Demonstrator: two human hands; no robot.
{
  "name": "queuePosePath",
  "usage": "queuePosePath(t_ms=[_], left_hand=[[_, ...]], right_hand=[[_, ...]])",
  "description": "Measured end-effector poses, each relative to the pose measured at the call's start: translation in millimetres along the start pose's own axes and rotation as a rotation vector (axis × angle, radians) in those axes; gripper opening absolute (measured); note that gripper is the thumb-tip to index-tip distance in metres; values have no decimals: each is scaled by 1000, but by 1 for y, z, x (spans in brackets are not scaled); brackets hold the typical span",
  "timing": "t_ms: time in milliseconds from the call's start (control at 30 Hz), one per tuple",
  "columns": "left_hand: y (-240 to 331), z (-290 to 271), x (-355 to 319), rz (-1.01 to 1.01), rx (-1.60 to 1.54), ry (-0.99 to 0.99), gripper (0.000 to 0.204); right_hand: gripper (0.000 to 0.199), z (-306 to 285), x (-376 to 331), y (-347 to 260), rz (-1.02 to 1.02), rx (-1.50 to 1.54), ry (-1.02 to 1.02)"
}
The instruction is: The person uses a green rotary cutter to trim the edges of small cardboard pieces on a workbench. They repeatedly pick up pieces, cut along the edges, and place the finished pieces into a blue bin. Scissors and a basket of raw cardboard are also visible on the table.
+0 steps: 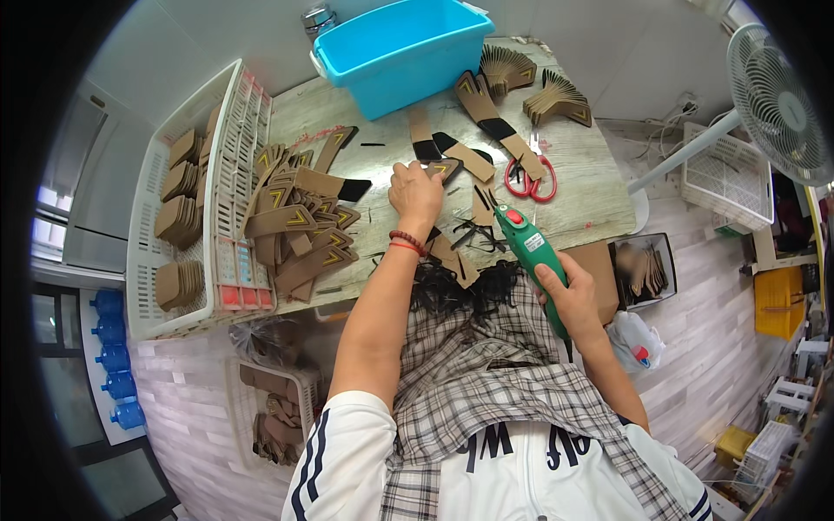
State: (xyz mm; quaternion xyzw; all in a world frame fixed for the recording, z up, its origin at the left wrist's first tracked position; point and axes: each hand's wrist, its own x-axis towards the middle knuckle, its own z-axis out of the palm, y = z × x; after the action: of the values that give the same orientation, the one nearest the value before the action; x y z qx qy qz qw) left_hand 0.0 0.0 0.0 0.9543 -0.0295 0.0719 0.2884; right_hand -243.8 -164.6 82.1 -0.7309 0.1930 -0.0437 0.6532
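Observation:
My left hand (416, 198), wearing red bead bracelets, is closed over the table on the end of a brown strap piece (448, 168) with a dark end and a yellow chevron. Its fingertips are partly hidden. My right hand (569, 293) is wrapped round a green handheld electric cutter (526, 239) with a red button and thin dark prongs at its tip, pointing up and left. Between the hands lie black scraps (474, 233) and more brown strips. Red-handled scissors (531, 181) rest just beyond the cutter.
A pile of brown chevron pieces (300, 221) lies left, beside a white crate (228, 187) of stacked pieces. A blue tub (404, 56) stands at the back; fanned strap bundles (559, 100) lie to its right. A white fan (776, 104) and an open box (645, 269) are at right.

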Motion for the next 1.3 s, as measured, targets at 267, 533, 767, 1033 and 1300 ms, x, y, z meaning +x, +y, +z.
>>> queuePosePath(t_ms=[267, 533, 767, 1033, 1300], left_hand=[[3, 0, 0, 222, 75, 25, 32], [20, -36, -18, 93, -698, 2, 9], [60, -63, -61, -326, -1609, -221, 9], [74, -59, -72, -496, -1723, -237, 13], [71, -49, -81, -551, -1696, -328, 13]], right_hand=[[35, -5, 0, -6, 14, -20, -1], [35, 0, 2, -5, -36, 77, 69], [37, 5, -3, -17, -48, 17, 80], [38, 6, -4, -18, -44, -2, 53], [39, 8, 1, -10, -82, 61, 68]])
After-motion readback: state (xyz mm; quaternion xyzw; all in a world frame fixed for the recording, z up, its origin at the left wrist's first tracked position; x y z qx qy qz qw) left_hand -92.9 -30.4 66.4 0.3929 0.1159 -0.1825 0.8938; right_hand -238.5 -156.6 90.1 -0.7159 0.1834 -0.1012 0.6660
